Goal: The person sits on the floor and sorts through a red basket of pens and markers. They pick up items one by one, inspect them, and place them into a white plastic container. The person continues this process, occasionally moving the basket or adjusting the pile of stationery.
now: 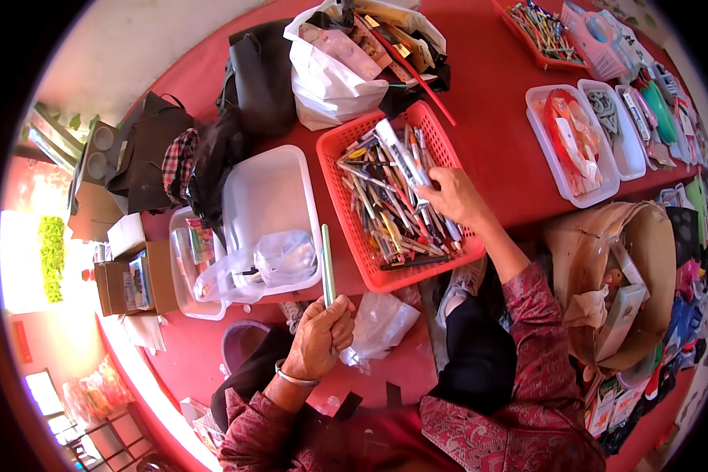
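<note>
A red plastic basket point(346, 212) full of loose pens and pencils point(393, 212) sits in front of me on the red table. My right hand point(454, 198) is closed over the basket's right side. It grips a thick white marker point(399, 155), which slants up and left above the pens. Nearer to me, just past the table's front edge, my left hand point(320, 338) is closed around slim light-green pens point(328, 263) that point upward. How many pens it holds is hard to tell. A bracelet circles my left wrist.
Left of the basket stands a clear plastic bin point(271, 185) with a plastic bag point(285, 256) in it. Behind are a stuffed white bag point(326, 86) and a black bag point(263, 75). At right are white trays point(578, 193), another red basket point(547, 59) and an open cardboard box point(566, 244).
</note>
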